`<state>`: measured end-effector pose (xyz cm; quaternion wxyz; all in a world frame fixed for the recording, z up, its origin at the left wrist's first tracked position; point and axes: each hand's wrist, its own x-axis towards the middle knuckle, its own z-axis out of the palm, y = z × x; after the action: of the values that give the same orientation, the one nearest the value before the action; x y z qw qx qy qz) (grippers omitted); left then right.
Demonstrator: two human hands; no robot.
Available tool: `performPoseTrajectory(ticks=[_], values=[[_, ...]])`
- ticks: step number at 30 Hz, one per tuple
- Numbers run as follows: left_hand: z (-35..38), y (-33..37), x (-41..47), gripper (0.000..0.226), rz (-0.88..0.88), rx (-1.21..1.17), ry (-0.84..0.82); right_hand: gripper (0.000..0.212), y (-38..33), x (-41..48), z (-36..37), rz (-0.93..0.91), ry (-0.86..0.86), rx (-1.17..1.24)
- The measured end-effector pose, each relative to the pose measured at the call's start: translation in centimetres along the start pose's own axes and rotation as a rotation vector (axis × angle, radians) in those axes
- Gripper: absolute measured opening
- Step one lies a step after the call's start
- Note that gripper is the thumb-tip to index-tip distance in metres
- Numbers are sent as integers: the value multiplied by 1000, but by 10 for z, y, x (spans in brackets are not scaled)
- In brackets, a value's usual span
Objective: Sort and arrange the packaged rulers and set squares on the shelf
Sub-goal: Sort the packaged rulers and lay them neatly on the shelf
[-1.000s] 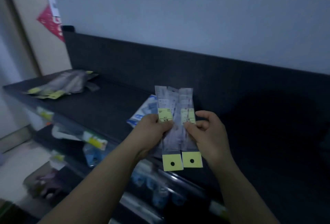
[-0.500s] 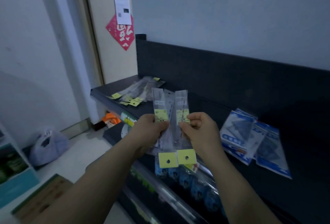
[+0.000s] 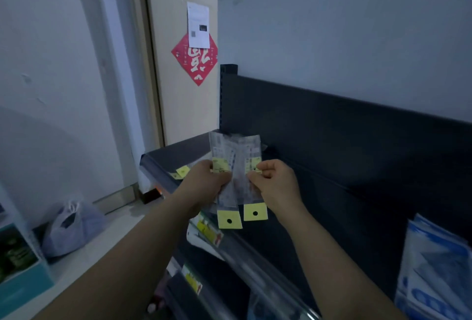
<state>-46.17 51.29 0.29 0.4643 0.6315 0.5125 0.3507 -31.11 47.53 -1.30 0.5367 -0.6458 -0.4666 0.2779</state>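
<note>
Clear ruler packets [image 3: 237, 164] pinched midway between fingers [image 3: 265, 166].

ruler packs [image 3: 237, 179]: clear plastic sleeves, glossy, slightly crinkled. yellow tabs [image 3: 229, 219] at their low ends: matt card or paper, punched hole. shelf [image 3: 178, 151]: dark, matt, smooth, looks like painted metal; back panel [image 3: 332, 141] same finish. price rail [image 3: 255, 256] on shelf front edge, 6 o'clock: clear glossy plastic. set square packs [image 3: 439, 268] at 4 o'clock: glossy plastic film, blue-white print. red diamond [image 3: 196, 64] at 11 o'clock: paper, slight sheen; white sheet [image 3: 198, 25] over it: plain matt paper. bag [image 3: 71, 225] at 8 o'clock: thin crinkled plastic. wall [image 3: 332, 26]: matt paint, scuffed.
</note>
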Motion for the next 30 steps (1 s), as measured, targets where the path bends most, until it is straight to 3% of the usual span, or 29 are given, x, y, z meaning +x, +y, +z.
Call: performPoseTrajectory(ticks=[11, 15, 19, 24, 27, 30], values=[[-24, -15, 116, 19, 148, 271, -57, 15, 6, 85, 55, 24, 43, -205], [-31, -21, 151, 10, 245, 452, -106, 15, 6, 98, 67, 31, 89, -327], [-36, -35, 179, 21, 283, 573, -182, 16, 6, 104, 76, 68, 95, -469], [-46, -42, 186, 42, 316, 795, -245, 25, 5, 98, 85, 118, 132, -853], [-49, -42, 178, 46, 449, 975, -168, 30, 6, 91, 88, 102, 175, -948], [-47, -35, 169, 45, 633, 964, -130, 29, 3, 80, 86, 18, 258, -945]])
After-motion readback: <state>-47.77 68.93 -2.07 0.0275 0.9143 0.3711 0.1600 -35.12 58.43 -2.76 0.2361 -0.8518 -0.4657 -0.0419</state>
